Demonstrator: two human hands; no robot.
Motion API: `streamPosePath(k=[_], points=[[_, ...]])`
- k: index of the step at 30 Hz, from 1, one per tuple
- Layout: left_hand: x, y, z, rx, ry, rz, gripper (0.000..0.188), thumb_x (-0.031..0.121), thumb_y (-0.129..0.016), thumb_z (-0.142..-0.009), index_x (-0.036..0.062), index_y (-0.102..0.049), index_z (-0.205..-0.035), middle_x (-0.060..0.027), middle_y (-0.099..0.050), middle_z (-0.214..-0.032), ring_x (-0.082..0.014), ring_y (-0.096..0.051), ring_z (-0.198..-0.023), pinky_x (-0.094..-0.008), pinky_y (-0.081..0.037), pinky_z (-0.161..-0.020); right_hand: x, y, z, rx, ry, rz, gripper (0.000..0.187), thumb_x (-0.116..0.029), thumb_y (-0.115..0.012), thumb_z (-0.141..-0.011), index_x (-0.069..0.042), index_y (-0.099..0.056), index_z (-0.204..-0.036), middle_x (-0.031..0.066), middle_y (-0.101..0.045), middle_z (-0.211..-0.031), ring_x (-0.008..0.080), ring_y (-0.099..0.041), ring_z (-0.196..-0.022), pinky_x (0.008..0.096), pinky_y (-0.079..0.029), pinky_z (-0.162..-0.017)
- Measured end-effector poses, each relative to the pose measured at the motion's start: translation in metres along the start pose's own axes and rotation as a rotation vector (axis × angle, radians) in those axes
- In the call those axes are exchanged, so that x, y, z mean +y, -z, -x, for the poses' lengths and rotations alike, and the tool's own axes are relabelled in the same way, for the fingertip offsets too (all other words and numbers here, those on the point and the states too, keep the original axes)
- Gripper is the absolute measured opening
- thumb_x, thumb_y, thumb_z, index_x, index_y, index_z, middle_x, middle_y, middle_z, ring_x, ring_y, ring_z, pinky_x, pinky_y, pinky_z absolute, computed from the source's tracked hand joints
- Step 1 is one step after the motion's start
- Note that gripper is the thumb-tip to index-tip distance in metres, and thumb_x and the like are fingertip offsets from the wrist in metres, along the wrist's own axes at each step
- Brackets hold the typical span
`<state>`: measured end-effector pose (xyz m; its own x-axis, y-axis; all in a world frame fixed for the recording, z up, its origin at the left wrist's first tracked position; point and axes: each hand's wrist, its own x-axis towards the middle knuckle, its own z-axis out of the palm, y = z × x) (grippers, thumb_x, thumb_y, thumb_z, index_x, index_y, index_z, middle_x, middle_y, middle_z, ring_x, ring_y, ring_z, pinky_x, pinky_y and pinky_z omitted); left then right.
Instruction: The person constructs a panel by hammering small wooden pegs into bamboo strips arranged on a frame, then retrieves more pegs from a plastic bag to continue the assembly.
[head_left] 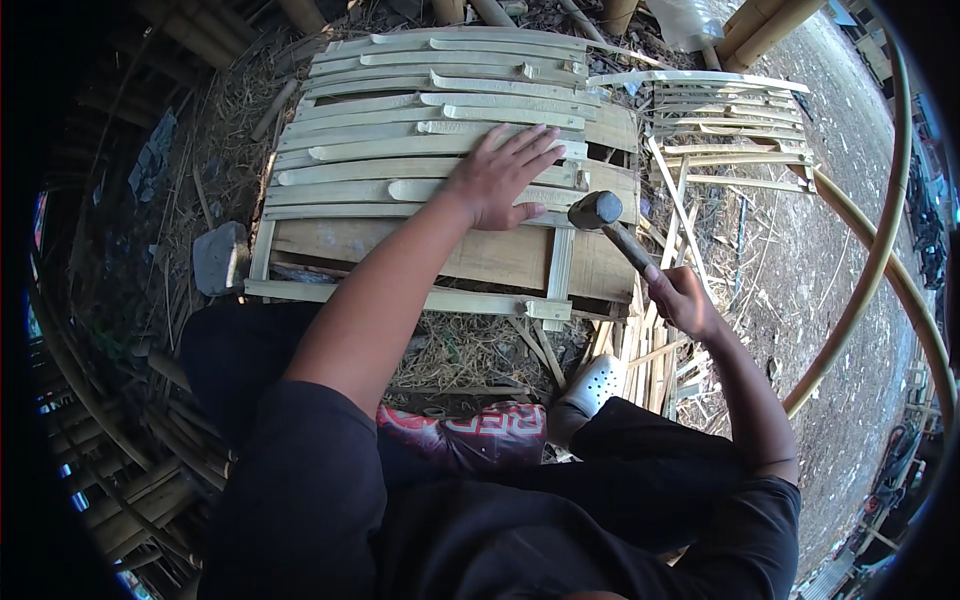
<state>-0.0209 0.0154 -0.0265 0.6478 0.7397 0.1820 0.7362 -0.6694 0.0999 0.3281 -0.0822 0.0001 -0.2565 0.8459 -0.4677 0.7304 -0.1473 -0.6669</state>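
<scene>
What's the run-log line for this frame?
left hand: flat on bamboo slat panel | right hand: fingers grip hammer, head over the panel's right edge | second slat panel: beyond, untouched

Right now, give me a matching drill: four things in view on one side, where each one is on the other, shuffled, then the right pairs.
Things:
1. left hand
2. hammer
3. grey stone
4. white shoe

Places:
A. on the ground left of the slat panel
B. flat on the bamboo slats
C. below the panel, by loose strips
D. in the right hand's grip, head above the panel's right edge

Pairs: 1-B, 2-D, 3-A, 4-C. The right hand holds the handle; the slat panel lies in front of the person.
</scene>
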Motion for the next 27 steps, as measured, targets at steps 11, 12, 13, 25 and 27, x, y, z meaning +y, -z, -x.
streamPosePath(k=[11, 12, 13, 25, 27], points=[[-0.001, -0.002, 0.000, 0.007, -0.001, 0.002, 0.084, 0.047, -0.062, -0.091, 0.0151, -0.026, -0.160, -0.0086, -0.025, -0.168, -0.0246, -0.021, -0.156, -0.0507, -0.014, -0.127, 0.000, 0.013, 0.014, 0.000, 0.188, -0.243, 0.072, -0.063, -0.044, -0.103, -0.003, -0.053, -0.063, 0.0012, -0.048, -0.055, 0.0111, -0.044, -0.053, 0.0332, -0.037, -0.049], [0.000, -0.002, -0.001, 0.008, -0.003, 0.003, 0.084, 0.047, -0.062, -0.092, 0.0152, -0.026, -0.161, -0.0085, -0.024, -0.168, -0.0244, -0.020, -0.156, -0.0508, -0.014, -0.127, -0.001, 0.008, 0.016, 0.040, 0.209, -0.210, 0.072, -0.062, -0.043, -0.104, -0.004, -0.051, -0.062, -0.0004, -0.047, -0.055, 0.0106, -0.043, -0.053, 0.0320, -0.036, -0.049], [0.001, -0.002, -0.002, 0.008, -0.005, 0.005, 0.084, 0.047, -0.061, -0.092, 0.0152, -0.026, -0.161, -0.0084, -0.024, -0.168, -0.0243, -0.020, -0.156, -0.0509, -0.013, -0.127, -0.005, -0.001, 0.014, 0.063, 0.155, -0.156, 0.075, -0.064, -0.044, -0.103, -0.003, -0.052, -0.061, 0.0014, -0.046, -0.054, 0.0114, -0.042, -0.053, 0.0340, -0.037, -0.049], [0.002, 0.002, -0.003, -0.014, 0.001, -0.036, 0.084, 0.046, -0.062, -0.092, 0.0195, -0.025, -0.161, -0.0049, -0.022, -0.169, -0.0220, -0.018, -0.157, -0.0529, -0.010, -0.128, -0.021, 0.007, 0.009, 0.130, 0.038, 0.021, 0.075, -0.063, -0.049, -0.102, 0.001, -0.056, -0.064, 0.0036, -0.045, -0.052, 0.0137, -0.046, -0.052, 0.0380, -0.040, -0.050], [0.003, 0.002, -0.003, -0.014, 0.001, -0.023, 0.084, 0.046, -0.063, -0.092, 0.0198, -0.025, -0.161, -0.0047, -0.022, -0.169, -0.0221, -0.019, -0.156, -0.0527, -0.011, -0.127, -0.021, 0.002, 0.011, 0.122, 0.082, 0.041, 0.073, -0.062, -0.050, -0.102, -0.004, -0.053, -0.059, -0.0015, -0.044, -0.051, 0.0094, -0.040, -0.048, 0.0332, -0.032, -0.044]])
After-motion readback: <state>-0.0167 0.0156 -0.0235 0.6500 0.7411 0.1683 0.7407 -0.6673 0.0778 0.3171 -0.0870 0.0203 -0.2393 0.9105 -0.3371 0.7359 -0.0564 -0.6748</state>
